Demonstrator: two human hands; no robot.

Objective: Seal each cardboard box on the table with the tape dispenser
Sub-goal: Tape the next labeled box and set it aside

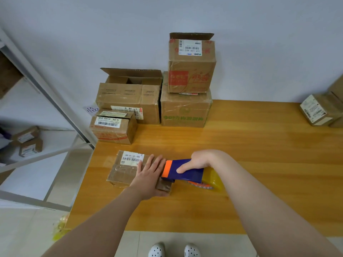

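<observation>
A small flat cardboard box (124,169) with a white barcode label lies near the front left of the wooden table (259,145). My left hand (149,173) presses flat on the right half of its top, fingers straight. My right hand (198,162) grips a blue and orange tape dispenser (183,172) carrying a yellowish tape roll (213,179). The dispenser's orange front end sits at the box's right edge, just beside my left fingertips.
Several more cardboard boxes stand at the back left against the wall: an open one (130,101), a small one (113,128), a large one (185,110) with another (192,65) stacked on it. Another box (321,110) sits at the far right. A metal shelf (46,101) stands on the left.
</observation>
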